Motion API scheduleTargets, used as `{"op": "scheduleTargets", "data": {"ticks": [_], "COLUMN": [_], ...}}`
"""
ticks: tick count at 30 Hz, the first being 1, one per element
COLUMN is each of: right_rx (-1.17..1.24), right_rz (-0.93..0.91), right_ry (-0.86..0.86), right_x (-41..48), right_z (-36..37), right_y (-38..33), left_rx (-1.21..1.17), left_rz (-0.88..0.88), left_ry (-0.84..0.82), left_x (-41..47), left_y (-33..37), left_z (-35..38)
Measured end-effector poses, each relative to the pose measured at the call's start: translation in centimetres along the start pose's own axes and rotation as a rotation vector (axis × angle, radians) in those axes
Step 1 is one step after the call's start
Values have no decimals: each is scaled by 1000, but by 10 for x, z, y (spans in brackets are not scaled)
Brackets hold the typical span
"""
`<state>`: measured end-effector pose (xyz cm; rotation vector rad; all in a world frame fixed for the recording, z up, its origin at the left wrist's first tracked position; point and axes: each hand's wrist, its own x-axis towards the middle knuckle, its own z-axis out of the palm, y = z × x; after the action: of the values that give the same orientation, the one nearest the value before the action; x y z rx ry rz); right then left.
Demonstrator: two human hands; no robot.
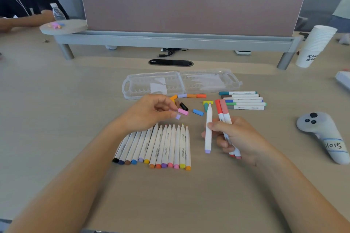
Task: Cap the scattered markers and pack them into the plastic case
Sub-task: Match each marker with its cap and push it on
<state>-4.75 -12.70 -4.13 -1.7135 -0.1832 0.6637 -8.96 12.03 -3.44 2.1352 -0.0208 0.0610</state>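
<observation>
Row of uncapped markers (157, 145) lies on the desk (56, 119), well to the near side of the case (151, 85). Right hand (234, 138): fingers (214, 125) curled round a lilac marker (208, 130), bare tip up, plus two capped markers (223, 113), red and pink. Left hand (147, 113), closer to the case: fingers pinching a lilac cap (177, 116). Pink cap (183, 111) just beside it. Loose caps (191, 96) along the case's near edge. Capped pile (244, 100) off its near right corner. Case open, flat.

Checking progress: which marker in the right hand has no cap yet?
The lilac-ended marker, pinched under the thumb of the right hand; its tip is bare, while the other two wear a red cap and a pink cap.
</observation>
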Motion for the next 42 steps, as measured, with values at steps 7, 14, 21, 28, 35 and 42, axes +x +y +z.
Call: {"op": "scheduleTargets", "data": {"ticks": [7, 14, 21, 28, 35, 42], "right_rx": [-25, 22, -22, -151, -370, -808], "right_rz": [27, 60, 56, -81, -291, -524], "right_ry": [-25, -137, -204, -234, -111, 54], "right_x": [1, 1, -2, -2, -1, -10], "right_z": [3, 3, 4, 4, 7, -1], "right_y": [1, 3, 4, 7, 10, -2], "left_rx": [-98, -226, -252, -293, -249, -194], "left_rz": [8, -30, -28, -34, -17, 83], "left_ry": [-30, -42, -91, -192, -202, -51], "left_x": [-5, -6, -9, -9, -5, -3], "left_y": [-4, -4, 2, 4, 10, 36], "left_z": [-1, -1, 6, 23, 22, 37]}}
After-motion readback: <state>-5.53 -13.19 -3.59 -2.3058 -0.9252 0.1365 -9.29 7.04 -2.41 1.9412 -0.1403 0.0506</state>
